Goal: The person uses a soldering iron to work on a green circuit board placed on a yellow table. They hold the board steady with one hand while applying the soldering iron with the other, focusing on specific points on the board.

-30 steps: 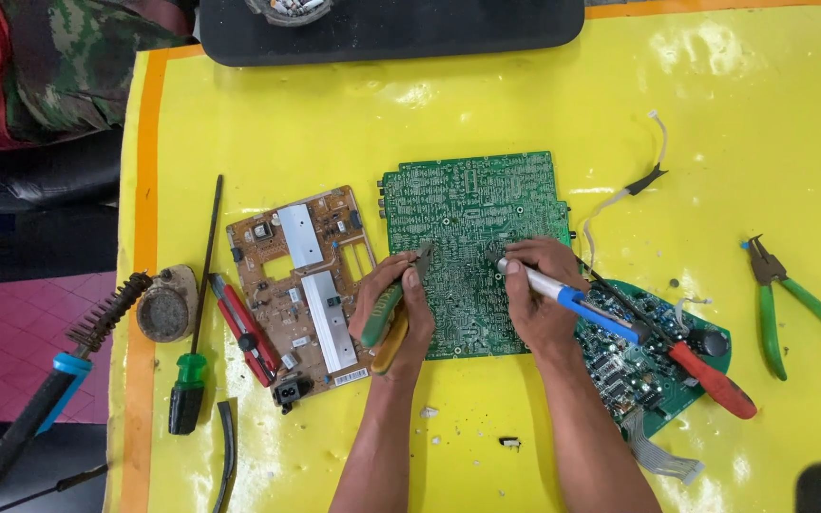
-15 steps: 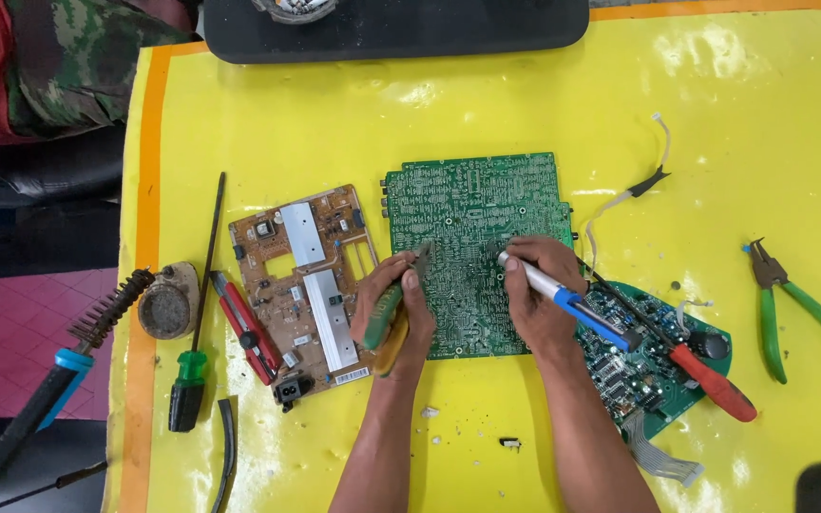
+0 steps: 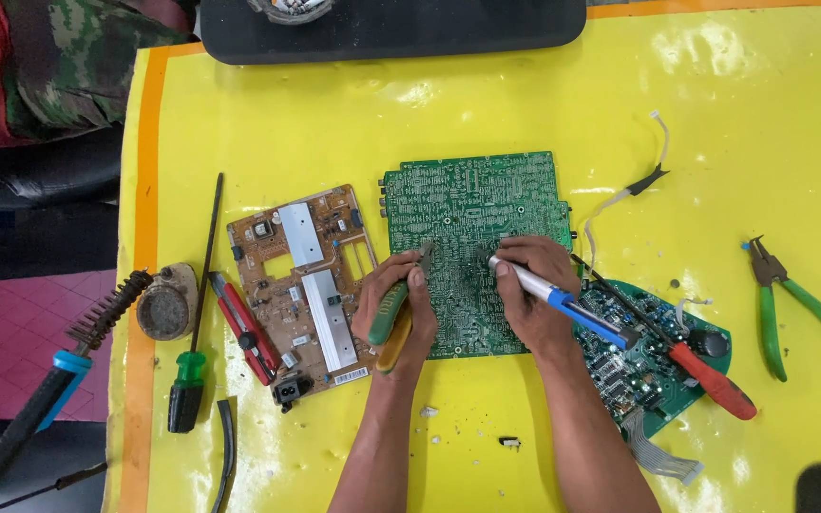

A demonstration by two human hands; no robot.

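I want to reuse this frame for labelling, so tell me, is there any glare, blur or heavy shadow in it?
Head view: sharp throughout, no motion blur on the left hand or right hand; white glare patches on the glossy yellow table cover, strongest near the top; shadows soft and short under the green circuit board and green-handled pliers; the bottom-right corner is dark and unreadable.

Left edge of tabletop: we see a green-handled screwdriver (image 3: 192,356), a red cutter (image 3: 244,328) and a round tin (image 3: 165,304).
Beside them: a brown circuit board (image 3: 301,285).
Right edge: green pliers (image 3: 791,304).
Far edge: a black tray (image 3: 391,28).
Off the left edge: a soldering iron stand (image 3: 49,380).
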